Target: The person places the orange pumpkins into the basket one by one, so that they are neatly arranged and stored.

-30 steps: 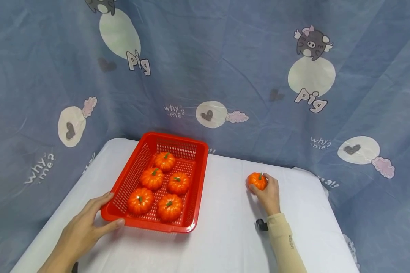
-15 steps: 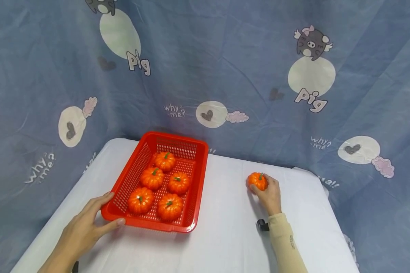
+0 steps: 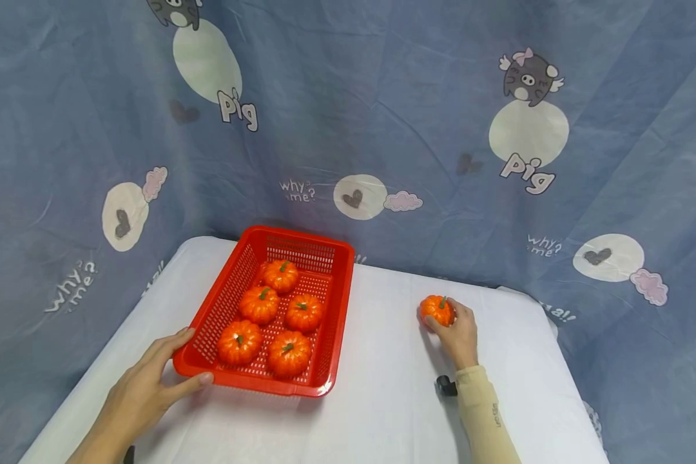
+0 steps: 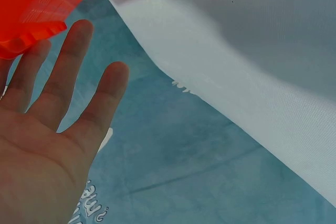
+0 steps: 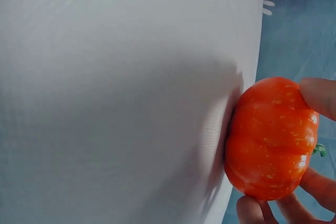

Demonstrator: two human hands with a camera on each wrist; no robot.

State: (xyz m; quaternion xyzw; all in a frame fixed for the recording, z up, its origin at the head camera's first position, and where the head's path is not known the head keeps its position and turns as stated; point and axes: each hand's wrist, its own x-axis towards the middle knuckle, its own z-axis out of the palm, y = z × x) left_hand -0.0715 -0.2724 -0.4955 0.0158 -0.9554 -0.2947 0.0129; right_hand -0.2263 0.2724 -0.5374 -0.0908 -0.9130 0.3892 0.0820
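Observation:
Near the back right of the table, my right hand (image 3: 458, 328) grips a small orange pumpkin (image 3: 437, 310) with a green stem. In the right wrist view, thumb and fingers press opposite sides of this pumpkin (image 5: 270, 140), whose base is close against the white cloth. My left hand (image 3: 142, 386) is at the near left corner of a red plastic basket (image 3: 255, 385), its thumb along the front rim. The left wrist view has the left hand (image 4: 52, 124) with straight, spread fingers, some right at the basket rim (image 4: 39, 31). Several similar pumpkins (image 3: 288, 354) lie inside the basket.
A white cloth covers the table (image 3: 383, 386). Behind it and along its sides hangs a blue curtain (image 3: 429, 116) with pig prints. A small black object (image 3: 445, 386) shows beside the right sleeve (image 3: 487, 412).
Hands, basket and pumpkins keep their places. The whole head view has shifted down very slightly.

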